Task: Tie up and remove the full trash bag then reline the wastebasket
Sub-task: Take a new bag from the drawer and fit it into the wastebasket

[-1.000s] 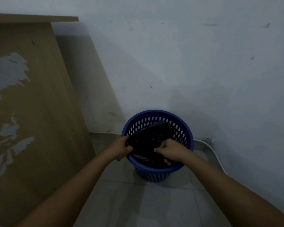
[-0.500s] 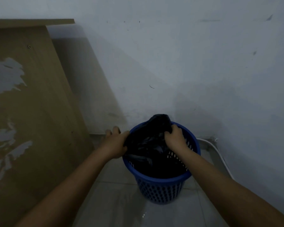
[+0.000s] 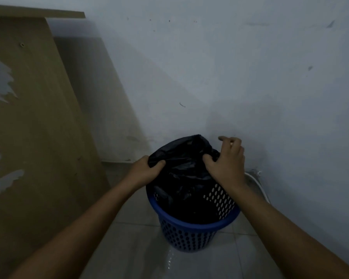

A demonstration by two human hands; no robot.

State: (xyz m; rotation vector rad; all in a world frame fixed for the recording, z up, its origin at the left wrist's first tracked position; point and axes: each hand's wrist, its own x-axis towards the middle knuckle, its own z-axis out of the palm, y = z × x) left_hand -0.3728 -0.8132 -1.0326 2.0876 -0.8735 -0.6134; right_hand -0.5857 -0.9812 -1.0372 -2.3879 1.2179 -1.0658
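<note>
One blue perforated wastebasket (image 3: 191,236) stands on the tiled floor (image 3: 133,254). One black trash bag (image 3: 181,170) sits inside it, its top draped over the far rim. Two hands grasp the bag: left hand (image 3: 147,170) at the wastebasket's left edge, right hand (image 3: 226,162) at its right.

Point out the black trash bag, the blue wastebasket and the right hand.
black trash bag (image 3: 181,158): head view, on its raised upper fold.
blue wastebasket (image 3: 189,224): head view, on the near rim.
right hand (image 3: 226,164): head view, on its back.
</note>
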